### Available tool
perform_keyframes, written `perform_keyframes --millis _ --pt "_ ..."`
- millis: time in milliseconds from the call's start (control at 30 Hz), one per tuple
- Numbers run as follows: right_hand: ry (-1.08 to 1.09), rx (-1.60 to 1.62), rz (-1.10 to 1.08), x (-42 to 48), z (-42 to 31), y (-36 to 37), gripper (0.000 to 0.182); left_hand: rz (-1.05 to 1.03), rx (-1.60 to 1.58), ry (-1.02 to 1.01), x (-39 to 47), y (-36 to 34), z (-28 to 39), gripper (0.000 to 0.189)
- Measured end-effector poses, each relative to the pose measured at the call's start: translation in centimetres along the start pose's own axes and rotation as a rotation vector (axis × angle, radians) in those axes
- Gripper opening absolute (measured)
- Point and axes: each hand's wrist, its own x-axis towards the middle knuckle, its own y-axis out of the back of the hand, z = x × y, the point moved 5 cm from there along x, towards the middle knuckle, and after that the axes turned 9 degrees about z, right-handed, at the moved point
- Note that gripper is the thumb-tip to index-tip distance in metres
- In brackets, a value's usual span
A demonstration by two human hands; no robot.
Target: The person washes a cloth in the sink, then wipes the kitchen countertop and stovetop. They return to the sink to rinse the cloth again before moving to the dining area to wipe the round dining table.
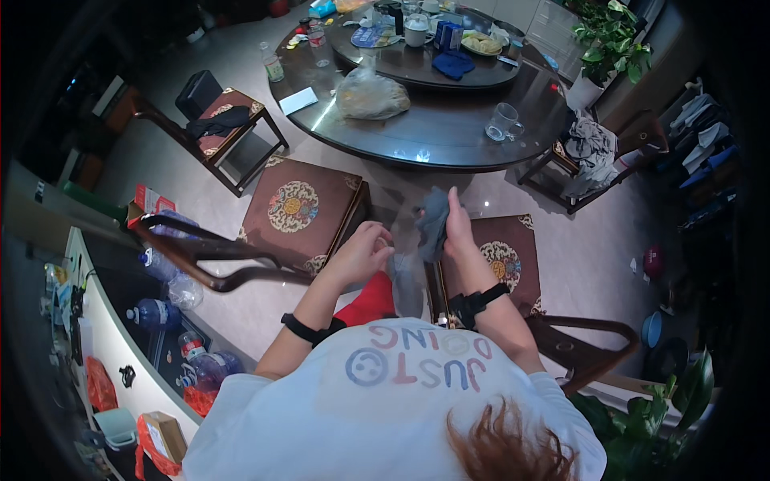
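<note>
My right hand [459, 228] holds a crumpled grey-blue cloth [433, 225], which hangs at its left side. The thumb points up, and the cloth hides most of the fingers. My left hand [366, 251] is to the left, apart from the cloth. Its fingers curl loosely with a small gap to the thumb, and nothing shows in it. Between the hands the tiled floor shows. A wooden chair with a brown patterned seat [258, 207] stands left of my left hand. Another chair with a similar seat [520, 240] is below and beside my right forearm.
Ahead is a round dark table [433, 147] with a plastic bag [370, 96], a glass mug [504, 122] and a raised turntable [415, 72]. A chair [592, 150] piled with clothes stands right. Large water bottles [153, 314] sit by a white counter [114, 337] at left.
</note>
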Motion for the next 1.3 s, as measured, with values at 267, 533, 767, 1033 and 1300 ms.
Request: perform_keyframes --millis 267,533,767,1033,1300 --pt "0.34 -0.521 0.159 19.7 -16.5 -6.1 0.056 0.017 -0.021 -0.115 19.9 3.5 -3.1 0.024" --pt "0.643 -1.868 0.042 39.5 -25.1 -19.5 0.064 0.09 -0.067 0.057 29.6 6.7 -6.7 0.022" --pt "0.914 -1.778 0.03 49.5 -15.2 -18.3 0.053 0.366 -0.001 0.091 32.7 8.5 -9.0 0.027" --pt "0.989 -1.523 -0.404 40.7 -14.9 -10.8 0.049 0.585 0.019 0.127 38.6 12.2 -7.7 0.026" --pt "1.087 -1.509 -0.165 48.0 -18.3 -19.8 0.054 0.717 0.236 0.021 44.5 13.0 -6.6 0.023"
